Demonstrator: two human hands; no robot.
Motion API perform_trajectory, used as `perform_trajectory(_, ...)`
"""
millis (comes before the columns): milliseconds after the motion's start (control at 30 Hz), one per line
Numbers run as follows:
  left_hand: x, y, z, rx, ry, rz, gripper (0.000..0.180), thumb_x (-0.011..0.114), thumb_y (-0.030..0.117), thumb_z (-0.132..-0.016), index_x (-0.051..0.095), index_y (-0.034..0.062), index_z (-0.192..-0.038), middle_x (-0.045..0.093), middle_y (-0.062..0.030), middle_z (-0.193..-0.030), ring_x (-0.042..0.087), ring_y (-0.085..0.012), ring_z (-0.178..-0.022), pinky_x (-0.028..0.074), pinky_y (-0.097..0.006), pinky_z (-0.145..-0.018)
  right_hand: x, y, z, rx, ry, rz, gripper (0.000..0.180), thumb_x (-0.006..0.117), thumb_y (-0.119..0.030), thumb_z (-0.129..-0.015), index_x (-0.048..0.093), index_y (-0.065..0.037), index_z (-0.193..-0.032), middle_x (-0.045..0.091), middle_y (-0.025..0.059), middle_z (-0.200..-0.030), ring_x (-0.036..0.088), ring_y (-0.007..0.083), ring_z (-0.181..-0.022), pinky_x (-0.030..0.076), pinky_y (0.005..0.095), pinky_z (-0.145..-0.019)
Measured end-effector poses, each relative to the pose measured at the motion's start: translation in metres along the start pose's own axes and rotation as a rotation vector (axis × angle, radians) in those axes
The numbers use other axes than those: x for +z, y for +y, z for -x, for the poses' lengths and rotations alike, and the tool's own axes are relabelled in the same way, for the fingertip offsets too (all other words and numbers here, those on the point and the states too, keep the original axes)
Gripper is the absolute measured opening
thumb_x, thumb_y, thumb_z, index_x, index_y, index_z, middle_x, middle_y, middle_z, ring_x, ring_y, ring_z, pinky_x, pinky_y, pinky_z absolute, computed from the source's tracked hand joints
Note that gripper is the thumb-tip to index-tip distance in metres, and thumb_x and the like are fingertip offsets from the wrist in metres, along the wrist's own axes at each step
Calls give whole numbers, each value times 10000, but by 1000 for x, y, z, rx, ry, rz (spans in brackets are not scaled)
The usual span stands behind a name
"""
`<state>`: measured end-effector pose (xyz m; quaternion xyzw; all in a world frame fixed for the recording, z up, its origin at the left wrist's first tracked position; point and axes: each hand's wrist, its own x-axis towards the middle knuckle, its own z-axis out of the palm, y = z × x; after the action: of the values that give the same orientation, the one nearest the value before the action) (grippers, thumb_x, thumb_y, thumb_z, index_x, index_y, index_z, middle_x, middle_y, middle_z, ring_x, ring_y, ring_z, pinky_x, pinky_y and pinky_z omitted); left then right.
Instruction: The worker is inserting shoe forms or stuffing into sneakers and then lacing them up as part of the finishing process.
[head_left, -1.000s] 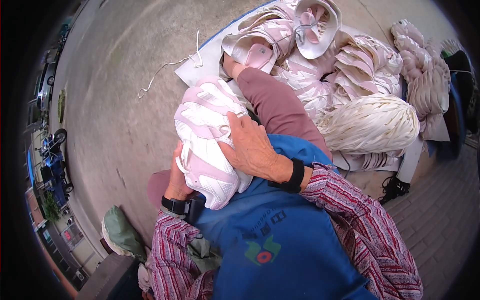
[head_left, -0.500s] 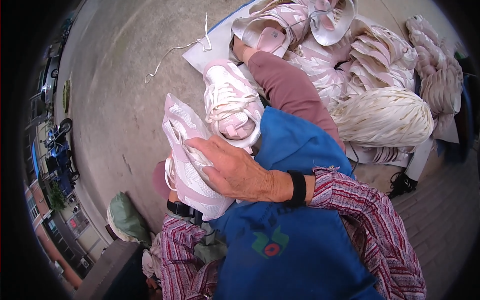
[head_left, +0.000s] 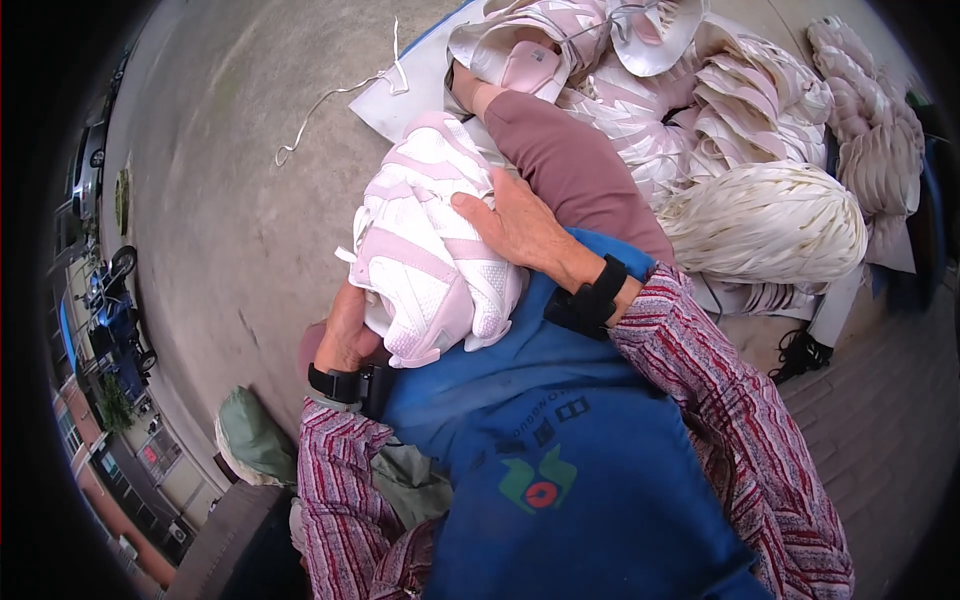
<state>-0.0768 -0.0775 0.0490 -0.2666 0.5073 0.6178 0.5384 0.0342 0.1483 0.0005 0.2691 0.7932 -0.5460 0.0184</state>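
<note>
Gripping two pink-and-white mesh shoe uppers (head_left: 415, 255) between both hands: with left hand (head_left: 345, 330), partly hidden, at their lower-left edge; with right hand (head_left: 518, 225) along their right side, thumb spread. Below-left of left hand, rounded green-and-white fabric sack (head_left: 258, 440), contents hidden. Beyond right hand, open pink-and-white upper (head_left: 574, 45), pink tongue (head_left: 531, 68) inside.
</note>
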Motion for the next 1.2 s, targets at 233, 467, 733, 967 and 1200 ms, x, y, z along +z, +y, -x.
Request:
perform_trajectory(233, -12, -11, 12, 73, 1, 141, 527, 464, 386, -1028, 443, 40, -1425, 544, -132, -1396, 566, -290, -1236, 486, -456, -1032, 6, -7, 19, 159, -110, -125, 899, 576, -560, -900, 309, 151, -1381, 468, 414, -1218, 519, 519, -1136, 406, 530, -999)
perform_trajectory(467, -15, -20, 50, 168, -197, 125, 560, 399, 440, -1034, 396, 71, -1457, 523, -162, -1390, 563, -319, -1223, 491, -471, -1026, 7, -59, 76, -437, 108, -43, 759, 735, -244, -813, 359, 98, -1377, 470, 231, -1082, 526, 396, -968, 423, 472, -844)
perform_trajectory(733, -13, -27, 50, 146, -161, 138, 563, 399, 441, -1034, 391, 72, -1459, 521, -163, -1389, 563, -318, -1221, 492, -471, -1024, 8, -74, 79, -436, -96, -352, 613, 679, -123, -850, 409, 20, -1382, 492, 219, -1072, 562, 389, -941, 471, 443, -852)
perform_trajectory(967, -16, -38, 56, 121, -166, 139, 565, 398, 442, -1034, 387, 72, -1460, 520, -164, -1389, 564, -318, -1219, 492, -470, -1024, 9, -77, 63, -419, -121, -629, 486, 599, -62, -885, 453, 6, -1344, 568, 231, -1219, 576, 352, -1163, 450, 386, -993)
perform_trajectory(1200, -19, -57, 87, 121, -205, 153, 566, 398, 443, -1034, 383, 72, -1462, 519, -165, -1389, 565, -318, -1217, 493, -470, -1023, -5, -113, 98, -554, -307, -767, 471, 584, -68, -868, 460, -14, -1319, 573, 227, -1218, 577, 342, -1150, 436, 385, -999)
